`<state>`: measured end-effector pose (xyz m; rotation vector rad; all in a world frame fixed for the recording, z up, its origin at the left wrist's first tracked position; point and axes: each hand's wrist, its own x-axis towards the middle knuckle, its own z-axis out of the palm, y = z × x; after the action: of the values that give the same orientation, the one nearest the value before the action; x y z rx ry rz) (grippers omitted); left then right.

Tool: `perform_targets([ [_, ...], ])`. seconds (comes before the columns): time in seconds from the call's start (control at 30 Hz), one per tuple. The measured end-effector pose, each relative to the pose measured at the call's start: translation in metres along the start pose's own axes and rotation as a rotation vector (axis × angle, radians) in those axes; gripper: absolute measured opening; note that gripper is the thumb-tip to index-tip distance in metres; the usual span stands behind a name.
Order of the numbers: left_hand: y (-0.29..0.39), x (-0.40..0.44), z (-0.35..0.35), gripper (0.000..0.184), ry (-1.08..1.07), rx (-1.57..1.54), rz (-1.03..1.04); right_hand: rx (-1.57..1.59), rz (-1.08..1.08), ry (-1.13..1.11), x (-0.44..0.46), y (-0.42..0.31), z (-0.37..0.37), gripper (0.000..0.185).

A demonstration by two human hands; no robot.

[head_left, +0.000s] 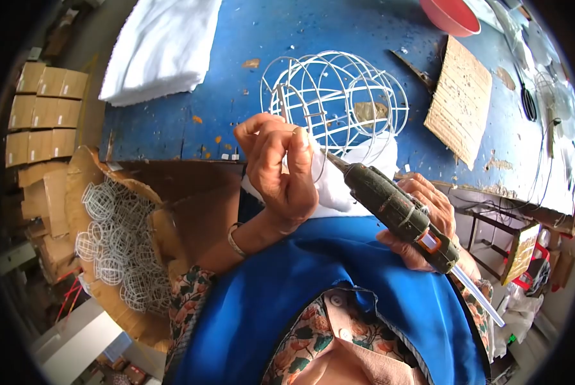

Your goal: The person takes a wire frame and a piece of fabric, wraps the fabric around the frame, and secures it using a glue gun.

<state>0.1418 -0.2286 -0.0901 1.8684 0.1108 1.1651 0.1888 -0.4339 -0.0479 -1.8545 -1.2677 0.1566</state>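
Observation:
A round white wire frame (339,80) stands over the front edge of the blue table (165,131). My left hand (278,160) is closed on the near side of this frame, thumb and fingers pinched together. In my right hand (432,212) is a dark green glue gun (390,202), with a clear glue stick (477,295) coming out of its back. The gun's nozzle points up and left, close to my left fingertips at the wire. White fabric (339,186) lies below the frame, partly behind the gun and my left hand.
Folded white cloth (162,48) lies at the table's back left. A cardboard piece (459,99) and a red bowl (451,16) are at the right. Many wire frames fill a large box (85,167) at the left, near stacked cartons (37,138). Cables hang at the right.

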Motion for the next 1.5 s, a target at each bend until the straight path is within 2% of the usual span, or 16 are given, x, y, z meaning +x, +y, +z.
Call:
perform_targets([
  [0.03, 0.0, 0.0, 0.0, 0.012, -0.003, 0.005, 0.002, -0.01, 0.007, -0.002, -0.001, 0.001, 0.001, 0.042],
  [0.13, 0.0, 0.0, 0.0, 0.012, 0.001, -0.006, -0.002, 0.018, 0.018, 0.005, 0.002, -0.003, -0.001, 0.034],
  [0.67, 0.0, -0.003, -0.002, 0.012, -0.007, -0.017, -0.032, 0.005, -0.047, 0.099, 0.002, -0.007, -0.001, 0.031],
  [1.2, 0.0, -0.005, -0.002, 0.012, 0.0, -0.003, -0.074, -0.152, -0.033, -0.014, -0.005, -0.008, -0.01, 0.035],
  [1.37, -0.001, -0.006, -0.002, 0.012, -0.002, -0.01, -0.07, -0.019, 0.072, 0.02, -0.014, -0.006, -0.004, 0.035],
  [1.5, -0.001, -0.006, -0.002, 0.012, 0.005, -0.012, -0.069, -0.157, -0.003, -0.012, -0.01, -0.006, -0.009, 0.034],
])
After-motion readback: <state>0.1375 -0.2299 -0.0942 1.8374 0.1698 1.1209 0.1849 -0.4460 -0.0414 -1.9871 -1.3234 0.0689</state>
